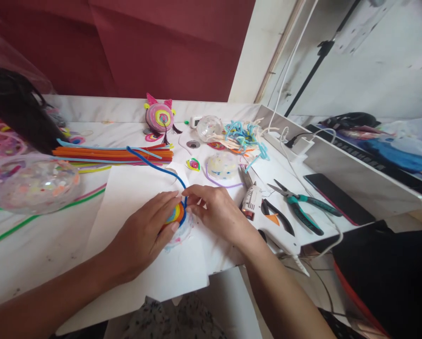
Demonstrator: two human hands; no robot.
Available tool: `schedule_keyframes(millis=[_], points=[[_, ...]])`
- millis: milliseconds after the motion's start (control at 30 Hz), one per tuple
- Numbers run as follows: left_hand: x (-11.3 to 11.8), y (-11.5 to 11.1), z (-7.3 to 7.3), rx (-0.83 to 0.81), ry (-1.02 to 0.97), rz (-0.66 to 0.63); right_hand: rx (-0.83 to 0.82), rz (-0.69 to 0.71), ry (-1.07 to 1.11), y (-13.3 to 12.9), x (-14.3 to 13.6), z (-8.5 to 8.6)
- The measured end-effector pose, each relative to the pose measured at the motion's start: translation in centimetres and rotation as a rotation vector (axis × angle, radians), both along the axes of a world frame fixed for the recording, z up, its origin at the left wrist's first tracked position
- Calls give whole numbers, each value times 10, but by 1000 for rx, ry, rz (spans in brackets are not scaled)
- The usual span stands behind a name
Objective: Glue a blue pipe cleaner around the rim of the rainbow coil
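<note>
Black phone [338,198] at tabletop's [23,263] right edge | white plug [302,147] farther back, same edge | maroon sheet [161,44] beyond back edge

No text can be read with certainty. Pale block capitals are seen at three o'clock, printed along a long, flat black strip [359,156] behind the low white marbled partition [355,181]; blurred and slanted, so no word is safely transcribed.
</note>
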State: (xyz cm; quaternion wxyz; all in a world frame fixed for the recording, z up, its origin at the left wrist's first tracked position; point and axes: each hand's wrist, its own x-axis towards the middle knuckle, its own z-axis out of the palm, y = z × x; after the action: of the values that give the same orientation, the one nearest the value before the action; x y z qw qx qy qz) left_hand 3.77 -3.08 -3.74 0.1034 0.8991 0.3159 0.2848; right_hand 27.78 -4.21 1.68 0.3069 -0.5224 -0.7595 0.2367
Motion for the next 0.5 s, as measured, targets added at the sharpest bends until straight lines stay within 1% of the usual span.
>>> schedule_keyframes(millis=[133, 200, 267, 367, 500], points=[[-4, -5, -5, -78, -62, 28, -11, 23, -111, 2, -1, 8], [-6, -6, -4, -126, -50, 52, -13, 43, -140, 3, -1, 12], [-9, -7, -1, -141, -34, 56, -29, 56, -165, 4, -1, 16], [-12, -3, -1, -118, -30, 17, -77, 61, -197, 5, -2, 22], [-13, 2, -5, -46, -39, -59, -111, 64, -218, 6, -4, 25]])
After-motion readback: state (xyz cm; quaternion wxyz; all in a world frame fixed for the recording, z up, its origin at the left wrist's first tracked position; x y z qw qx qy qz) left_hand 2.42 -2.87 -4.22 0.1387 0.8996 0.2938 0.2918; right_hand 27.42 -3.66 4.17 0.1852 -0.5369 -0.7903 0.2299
